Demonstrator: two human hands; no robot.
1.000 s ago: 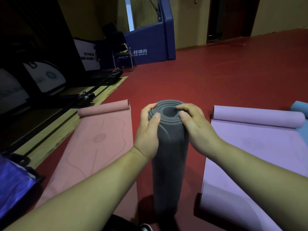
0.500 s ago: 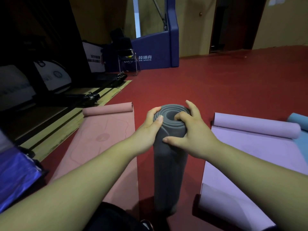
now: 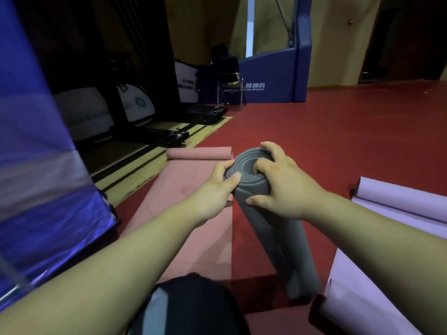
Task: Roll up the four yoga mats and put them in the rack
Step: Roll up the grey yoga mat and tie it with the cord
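Head view: the grey mat (image 3: 273, 233) is already rolled into a tight tube. It stands tilted on the red floor (image 3: 338, 141), with its lower end near the person's knee and its upper end leaning away to the left. It is in the strip of floor between the pink mat (image 3: 193, 189) and the purple mat (image 3: 358, 286).

Both hands grasp the upper end. The left hand (image 3: 217, 187) is curled round the left side of the tube, with the thumb on the top rim. The right hand (image 3: 283, 189) is clenched over the top, with fingers hooked into the middle of the spiral and the thumb pressed on the side.

The pink mat lies mostly flat along the left edge of the red floor, beside a wooden strip, and only its far end is rolled. The purple mat lies to the right in the same state. A fourth mat is not in view.

I judge that rolling of the grey mat is finished and that the step in hand is tidying its end and lifting it. The next move calls for a firm hold, so that the layers do not slip out or unwind, and for carrying the tube to the rack. A large blue fabric thing (image 3: 36, 165) stands at the left; I cannot tell whether it is the rack.
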